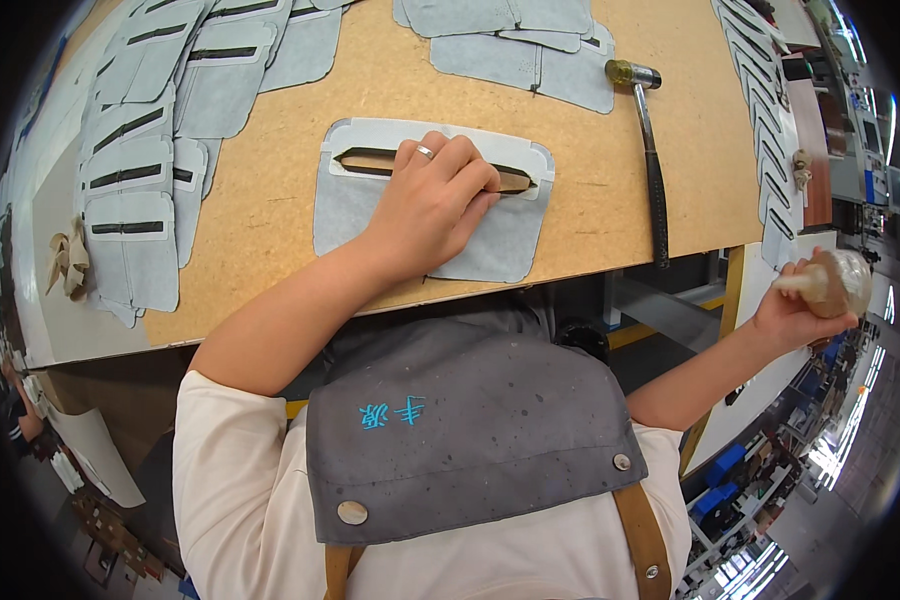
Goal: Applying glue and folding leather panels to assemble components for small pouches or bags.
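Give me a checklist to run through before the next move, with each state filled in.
1. Left hand on the grey panel: ok, it rests over the panel's middle, fingers at the slot.
2. Whole slot visible: not ok, the left hand covers part of it.
3. Right hand has hold of the pale round-ended item: ok, held off to the right, away from the panel.
4. Hammer apart from the panel: ok, it lies to the panel's right.
5. Panel's near edge fully on the table: cannot tell, it lies very close to the table's edge.
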Available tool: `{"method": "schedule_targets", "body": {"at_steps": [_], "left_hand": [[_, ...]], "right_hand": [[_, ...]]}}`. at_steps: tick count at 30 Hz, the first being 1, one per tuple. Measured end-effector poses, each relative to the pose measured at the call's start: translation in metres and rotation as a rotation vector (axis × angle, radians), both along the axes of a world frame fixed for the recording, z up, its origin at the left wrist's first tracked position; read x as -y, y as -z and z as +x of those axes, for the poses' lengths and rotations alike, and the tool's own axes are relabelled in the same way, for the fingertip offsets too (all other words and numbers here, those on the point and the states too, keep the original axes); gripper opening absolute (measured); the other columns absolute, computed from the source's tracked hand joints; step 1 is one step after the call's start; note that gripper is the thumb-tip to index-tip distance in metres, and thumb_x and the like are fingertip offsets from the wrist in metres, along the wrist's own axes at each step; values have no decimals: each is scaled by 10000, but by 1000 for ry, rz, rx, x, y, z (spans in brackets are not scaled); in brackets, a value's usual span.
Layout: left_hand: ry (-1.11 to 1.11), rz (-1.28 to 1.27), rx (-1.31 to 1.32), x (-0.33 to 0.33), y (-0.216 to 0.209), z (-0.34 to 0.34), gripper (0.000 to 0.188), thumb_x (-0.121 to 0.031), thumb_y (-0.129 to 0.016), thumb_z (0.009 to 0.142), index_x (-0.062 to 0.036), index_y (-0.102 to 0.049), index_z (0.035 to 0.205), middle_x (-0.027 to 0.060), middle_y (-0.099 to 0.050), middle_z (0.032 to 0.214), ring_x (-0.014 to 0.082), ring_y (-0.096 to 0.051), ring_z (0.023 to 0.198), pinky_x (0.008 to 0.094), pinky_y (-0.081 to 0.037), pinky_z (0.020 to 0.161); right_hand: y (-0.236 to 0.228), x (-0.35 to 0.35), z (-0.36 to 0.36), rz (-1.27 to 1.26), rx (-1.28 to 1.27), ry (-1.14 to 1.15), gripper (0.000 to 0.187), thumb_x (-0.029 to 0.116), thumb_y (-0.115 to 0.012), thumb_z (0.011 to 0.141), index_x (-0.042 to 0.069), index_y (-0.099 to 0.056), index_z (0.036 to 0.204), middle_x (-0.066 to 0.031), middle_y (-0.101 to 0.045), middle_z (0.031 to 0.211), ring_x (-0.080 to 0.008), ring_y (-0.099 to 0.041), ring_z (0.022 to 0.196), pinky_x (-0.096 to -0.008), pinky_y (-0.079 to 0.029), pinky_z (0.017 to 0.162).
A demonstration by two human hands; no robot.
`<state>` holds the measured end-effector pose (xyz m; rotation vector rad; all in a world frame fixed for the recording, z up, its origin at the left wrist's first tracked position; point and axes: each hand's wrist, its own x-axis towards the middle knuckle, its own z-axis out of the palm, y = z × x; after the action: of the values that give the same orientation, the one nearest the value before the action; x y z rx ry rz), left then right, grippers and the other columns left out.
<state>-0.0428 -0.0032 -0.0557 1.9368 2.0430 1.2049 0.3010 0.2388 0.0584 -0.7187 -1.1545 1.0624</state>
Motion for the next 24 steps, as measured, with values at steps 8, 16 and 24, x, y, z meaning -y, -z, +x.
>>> {"method": "schedule_targets", "body": {"at_steps": [8, 16, 24], "left_hand": [[-21, 16, 71, 1, -2, 2, 135, -60, -691, 779, -101, -577, 839, 36, -509, 857, 243, -471, 836, 368, -326, 758], [-76, 21, 248, -26, -30, -1, 100, -65, -683, 785, -86, -593, 825, 29, -514, 831, 226, -477, 827, 363, -319, 774], [-217, 243, 131, -66, -10, -4, 364, -58, -672, 785, -78, -557, 1130, 118, -530, 1094, 301, -474, 1053, 412, -325, 889]], "right_hand": [[38, -8, -52, -194, 1703, -27, 669, 358, -658, 865, 57, -394, 1402, -189, -579, 1240, -367, -544, 1157, -429, -450, 916], [28, 77, -157, 203, 930, -901, 636, 179, -733, 820, -16, -456, 1358, -179, -612, 1219, -274, -586, 1138, -347, -432, 973], [28, -78, -225, 207, 599, -506, 219, 5, -527, 894, -4, -612, 1096, -19, -637, 860, -69, -543, 777, -226, -436, 707]]}}
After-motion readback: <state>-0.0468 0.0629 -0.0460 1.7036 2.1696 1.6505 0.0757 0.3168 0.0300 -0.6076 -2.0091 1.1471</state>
